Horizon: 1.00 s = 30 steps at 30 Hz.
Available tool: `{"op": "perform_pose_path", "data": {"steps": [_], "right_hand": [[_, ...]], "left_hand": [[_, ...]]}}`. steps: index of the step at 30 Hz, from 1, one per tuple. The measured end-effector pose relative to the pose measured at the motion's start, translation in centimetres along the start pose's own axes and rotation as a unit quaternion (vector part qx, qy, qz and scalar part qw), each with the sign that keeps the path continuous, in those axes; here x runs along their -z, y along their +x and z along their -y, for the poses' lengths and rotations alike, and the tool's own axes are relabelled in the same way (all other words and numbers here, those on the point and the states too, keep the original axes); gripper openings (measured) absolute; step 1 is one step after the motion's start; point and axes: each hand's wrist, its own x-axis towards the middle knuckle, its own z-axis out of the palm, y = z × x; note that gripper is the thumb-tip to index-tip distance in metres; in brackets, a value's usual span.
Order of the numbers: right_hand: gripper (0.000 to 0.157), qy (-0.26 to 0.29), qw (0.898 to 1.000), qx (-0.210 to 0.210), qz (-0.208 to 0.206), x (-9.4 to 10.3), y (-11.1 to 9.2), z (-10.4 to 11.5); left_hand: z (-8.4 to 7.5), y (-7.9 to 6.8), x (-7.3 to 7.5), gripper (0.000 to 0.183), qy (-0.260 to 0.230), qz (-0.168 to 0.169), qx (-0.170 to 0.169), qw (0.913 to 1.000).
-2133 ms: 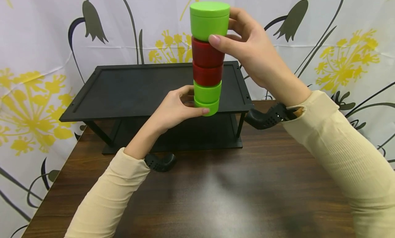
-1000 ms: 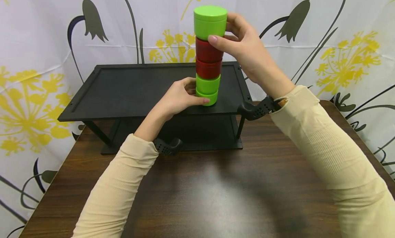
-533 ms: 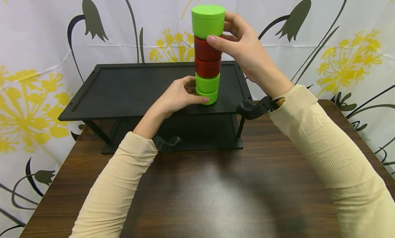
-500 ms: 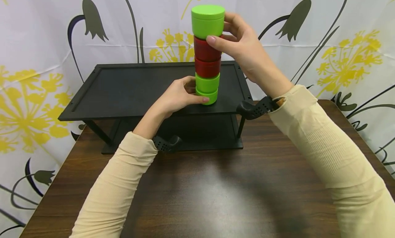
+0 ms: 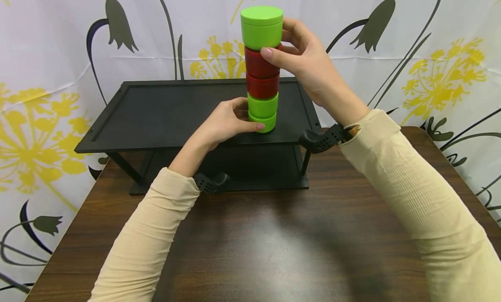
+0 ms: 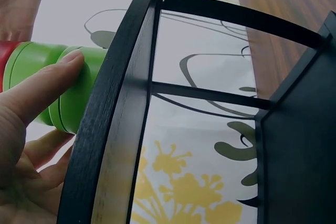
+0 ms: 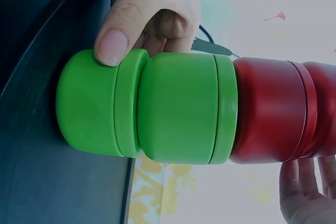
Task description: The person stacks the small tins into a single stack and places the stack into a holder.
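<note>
A stack of round lidded jars stands on the black shelf's top board point(image 5: 176, 115), near its right end. The lowest jar point(image 7: 89, 106) and the one above point(image 7: 178, 108) are green, then come two red jars point(image 5: 261, 63) point(image 7: 270, 109), with another green jar point(image 5: 261, 30) on top. My left hand point(image 5: 225, 123) grips the lowest jar, thumb across its front. Higher up, my right hand point(image 5: 303, 58) holds the stack where the top green jar meets the upper red one. Its fingers go behind the jars and are partly hidden.
The black shelf has a lower board point(image 5: 250, 171) and thin legs point(image 5: 306, 162), and it stands on a dark brown wooden table point(image 5: 242, 241). A flower-patterned curtain point(image 5: 148, 32) hangs close behind. Black bands with curved ends point(image 5: 321, 139) sit on both wrists.
Both hands have brought the stack back and down onto the shelf's top board, where its base has stayed. Lately the upper jars and my right hand have shifted slightly left.
</note>
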Motion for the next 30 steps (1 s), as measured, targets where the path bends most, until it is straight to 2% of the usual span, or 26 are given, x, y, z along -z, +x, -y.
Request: {"op": "perform_pose_path", "data": {"steps": [12, 20, 25, 30], "right_hand": [[0.052, -0.007, 1.0, -0.005, -0.01, 0.3, -0.2, -0.1], [0.048, 0.034, 0.999, -0.006, -0.033, 1.6, -0.9, -0.1], [0.044, 0.046, 0.996, -0.013, -0.076, 2.8, -1.9, 0.3], [0.045, 0.001, 0.993, -0.036, -0.114, 4.3, -3.6, 0.7]], "left_hand": [[-0.1, -0.1, 0.3, 0.07, 0.023, 0.008, 0.003, 0.9997], [-0.1, -1.1, 0.9, 0.077, 0.08, 0.013, 0.009, 0.9967], [-0.2, -2.4, 1.4, 0.072, 0.124, -0.023, 0.009, 0.9919], [-0.1, -4.1, 1.8, 0.062, 0.16, -0.089, -0.015, 0.9829]]}}
